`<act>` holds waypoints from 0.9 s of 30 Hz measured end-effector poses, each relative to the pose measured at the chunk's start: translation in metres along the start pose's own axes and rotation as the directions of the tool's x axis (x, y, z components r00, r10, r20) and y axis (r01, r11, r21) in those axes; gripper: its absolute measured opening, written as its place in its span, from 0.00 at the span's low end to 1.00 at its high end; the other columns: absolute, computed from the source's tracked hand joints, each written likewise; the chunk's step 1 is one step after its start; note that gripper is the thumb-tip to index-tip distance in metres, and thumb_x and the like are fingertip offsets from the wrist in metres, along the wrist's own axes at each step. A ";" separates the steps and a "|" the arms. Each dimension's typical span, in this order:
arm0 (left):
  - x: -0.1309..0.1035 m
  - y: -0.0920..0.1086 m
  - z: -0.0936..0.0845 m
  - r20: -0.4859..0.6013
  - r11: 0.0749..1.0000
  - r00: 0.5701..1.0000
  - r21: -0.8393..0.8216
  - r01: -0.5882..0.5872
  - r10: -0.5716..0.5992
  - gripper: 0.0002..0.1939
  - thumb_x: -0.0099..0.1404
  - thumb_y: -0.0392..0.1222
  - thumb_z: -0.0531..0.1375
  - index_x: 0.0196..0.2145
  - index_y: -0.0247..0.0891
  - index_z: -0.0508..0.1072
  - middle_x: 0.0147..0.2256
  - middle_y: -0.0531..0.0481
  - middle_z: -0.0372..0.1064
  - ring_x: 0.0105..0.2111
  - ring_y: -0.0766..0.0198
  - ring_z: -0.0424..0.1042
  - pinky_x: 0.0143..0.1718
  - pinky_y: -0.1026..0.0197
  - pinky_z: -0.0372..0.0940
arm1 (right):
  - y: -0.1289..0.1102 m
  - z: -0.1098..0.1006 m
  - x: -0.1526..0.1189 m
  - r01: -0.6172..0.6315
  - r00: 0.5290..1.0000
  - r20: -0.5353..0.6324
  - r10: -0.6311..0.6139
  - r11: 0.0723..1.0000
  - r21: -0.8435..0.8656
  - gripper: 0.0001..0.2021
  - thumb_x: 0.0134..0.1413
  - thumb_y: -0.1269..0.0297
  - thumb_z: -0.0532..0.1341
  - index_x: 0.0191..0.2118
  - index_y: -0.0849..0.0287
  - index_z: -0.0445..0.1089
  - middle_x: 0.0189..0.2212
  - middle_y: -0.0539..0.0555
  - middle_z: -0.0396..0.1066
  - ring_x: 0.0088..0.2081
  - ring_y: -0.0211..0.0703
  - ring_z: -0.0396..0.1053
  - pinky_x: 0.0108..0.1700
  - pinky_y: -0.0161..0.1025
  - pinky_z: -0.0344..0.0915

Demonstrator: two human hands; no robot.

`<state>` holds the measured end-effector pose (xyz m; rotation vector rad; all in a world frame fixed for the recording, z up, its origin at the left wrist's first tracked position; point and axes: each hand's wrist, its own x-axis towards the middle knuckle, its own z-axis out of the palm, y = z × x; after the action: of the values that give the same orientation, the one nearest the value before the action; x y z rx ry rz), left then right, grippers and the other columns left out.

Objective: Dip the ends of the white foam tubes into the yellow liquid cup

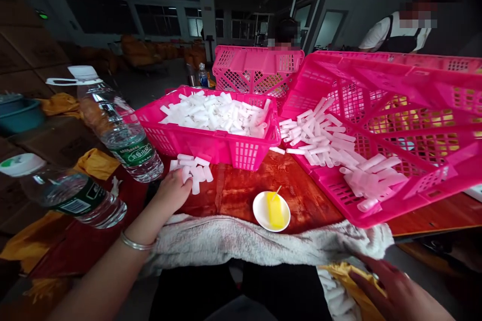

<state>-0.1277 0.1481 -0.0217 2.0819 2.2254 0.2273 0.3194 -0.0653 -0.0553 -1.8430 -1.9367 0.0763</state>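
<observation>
Along the front of the pink crate, on the red tabletop, I can see a small pile of white tubes, with the person's left hand curled against its near edge; whether those fingers grip one, I can't tell. Over by the yellow sack, the right hand has its fingers parted, holding nothing visible. The larger bottle's green label carries white characters too warped to read; the nearer bottle shows a barcode.

white tubes | small loose pile | lying at mixed angles | on red table
</observation>
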 end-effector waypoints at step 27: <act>-0.065 0.134 0.077 0.015 0.537 0.791 -0.743 -0.400 0.611 0.65 0.40 0.46 0.76 0.66 0.35 0.42 0.62 0.29 0.52 0.61 0.40 0.54 0.58 0.40 0.55 | -0.144 0.041 0.163 0.357 0.850 0.508 -0.141 0.864 -0.357 0.12 0.55 0.78 0.54 0.40 0.72 0.74 0.36 0.70 0.73 0.39 0.57 0.72 0.39 0.45 0.65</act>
<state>0.0218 0.0959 -0.0779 2.0352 1.0145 0.6684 0.1716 0.0875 0.0051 -1.9422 -2.7183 -0.0086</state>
